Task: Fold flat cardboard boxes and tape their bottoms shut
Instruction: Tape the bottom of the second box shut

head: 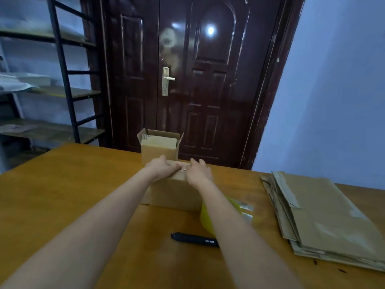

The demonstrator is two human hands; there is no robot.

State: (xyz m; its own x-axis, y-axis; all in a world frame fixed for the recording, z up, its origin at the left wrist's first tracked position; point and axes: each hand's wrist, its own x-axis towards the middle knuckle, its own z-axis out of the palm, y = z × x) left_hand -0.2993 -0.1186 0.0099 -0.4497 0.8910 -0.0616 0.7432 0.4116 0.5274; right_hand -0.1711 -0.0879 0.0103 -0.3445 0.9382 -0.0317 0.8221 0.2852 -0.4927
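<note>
**Cardboard box under both hands**

Cardboard box [175, 190] sits mid-table, and both hands are on its top face at the far edge. Left hand [163, 166] lies flat-ish, fingers pointing right along the flap seam; right hand [198, 171] meets it there, fingers pressing down, nothing pinched that I can see. Yellow tape roll [206, 217] waits under the right forearm, black pen [193, 239] nearer. Flat boxes [325, 217] stacked right; another folded box [159, 148] behind.
</note>
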